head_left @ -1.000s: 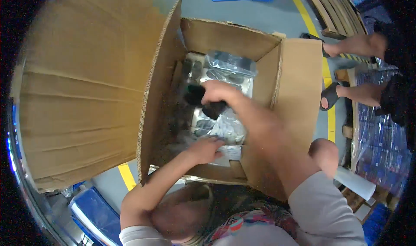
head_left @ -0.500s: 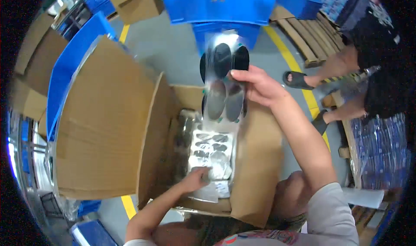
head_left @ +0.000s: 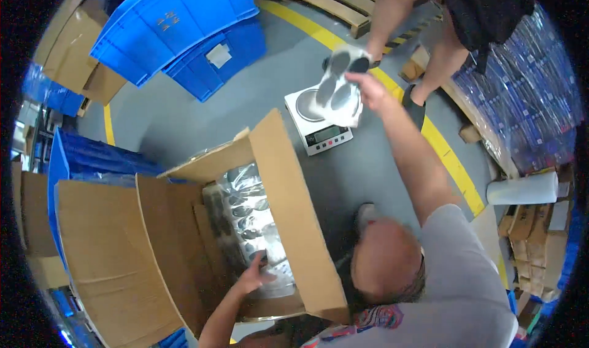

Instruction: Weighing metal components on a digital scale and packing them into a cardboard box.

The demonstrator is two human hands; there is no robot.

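Observation:
My right hand [head_left: 373,95] pinches a clear plastic sheet pack [head_left: 338,85] of dark oval lenses by its right edge. It holds the pack up over the right part of a white digital scale [head_left: 299,120] on the floor; I cannot tell whether they touch. My left hand [head_left: 253,279] is inside an open cardboard box [head_left: 294,213], its fingers apart against the packs there. More clear packs [head_left: 248,207] with dark ovals lie in the box, side by side with a darker row along its left wall.
Blue plastic bins [head_left: 178,26] stand beyond the box. A person's bare legs [head_left: 392,20] are at the far right, beside the yellow floor line [head_left: 445,155]. Stacked blue packages [head_left: 521,96] and a white roll [head_left: 521,188] lie to the right.
The view has turned right, and the scale has come into sight. My right hand has carried the lens pack from above the box to over the scale. My left hand stays in the box.

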